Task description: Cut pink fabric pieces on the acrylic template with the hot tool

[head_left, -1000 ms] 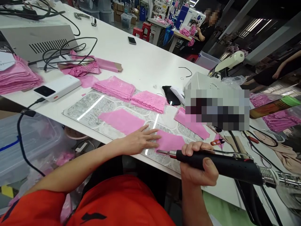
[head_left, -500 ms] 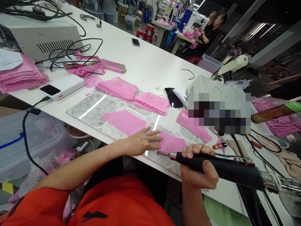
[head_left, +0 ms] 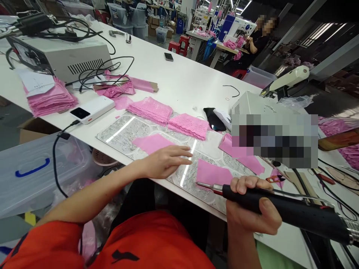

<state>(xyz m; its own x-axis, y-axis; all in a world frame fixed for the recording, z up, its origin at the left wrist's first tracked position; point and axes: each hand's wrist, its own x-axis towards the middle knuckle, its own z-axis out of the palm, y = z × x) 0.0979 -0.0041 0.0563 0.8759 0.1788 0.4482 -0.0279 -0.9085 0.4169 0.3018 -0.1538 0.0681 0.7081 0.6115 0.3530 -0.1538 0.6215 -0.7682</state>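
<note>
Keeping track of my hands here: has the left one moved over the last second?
Yes, leftward against the board: the left hand, earlier reaching the pink piece near the tool, is now short of it.

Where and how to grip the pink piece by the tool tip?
Probably pinch the pink piece at its far left corner, from the left: it lies flat, the left hand is that side, and the tool tip by the near left corner.

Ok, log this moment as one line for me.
left hand: open, over marble-patterned sheet | right hand: wrapped around black-handled tool | metal tip: at near edge of pink fabric piece | pink fabric stacks: along sheet's far edge
</note>
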